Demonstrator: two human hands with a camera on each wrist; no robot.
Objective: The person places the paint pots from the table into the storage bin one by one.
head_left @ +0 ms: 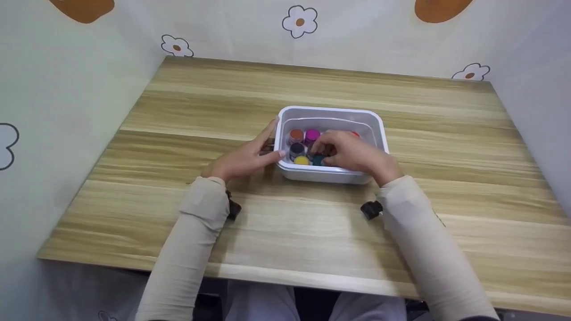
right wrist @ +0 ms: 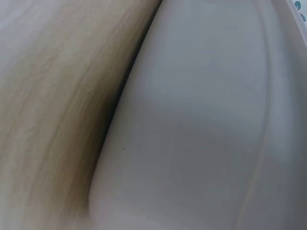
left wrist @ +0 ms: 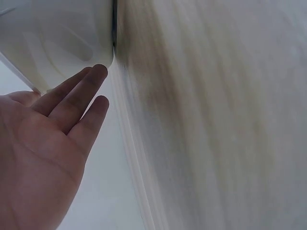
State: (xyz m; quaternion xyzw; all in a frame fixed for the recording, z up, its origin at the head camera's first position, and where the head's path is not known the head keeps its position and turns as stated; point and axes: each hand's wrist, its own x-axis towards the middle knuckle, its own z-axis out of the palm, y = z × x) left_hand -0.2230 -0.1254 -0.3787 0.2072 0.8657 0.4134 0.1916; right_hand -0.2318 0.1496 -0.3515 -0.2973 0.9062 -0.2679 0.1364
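A white plastic tub (head_left: 330, 177) stands on the table, holding several small jars. Visible lids include an orange-brown one (head_left: 296, 134), a magenta one (head_left: 312, 134), a black one (head_left: 297, 150), a yellow one (head_left: 301, 160) and a teal one (head_left: 317, 160). My left hand (head_left: 243, 159) rests against the tub's left side, thumb at the rim; the left wrist view shows its fingers (left wrist: 76, 98) extended by the wall. Reaching over the front rim, my right hand (head_left: 350, 151) has bent fingers among the jars near the teal lid. Whether it grips a jar is hidden. Only the tub's outer wall (right wrist: 192, 115) fills the right wrist view.
The wood-grain table (head_left: 214, 107) extends around the tub. Pale walls with flower prints (head_left: 299, 21) border its back and sides. A red lid (head_left: 355, 134) shows partly behind the right hand. Dark wrist cameras (head_left: 371, 209) sit under the sleeves.
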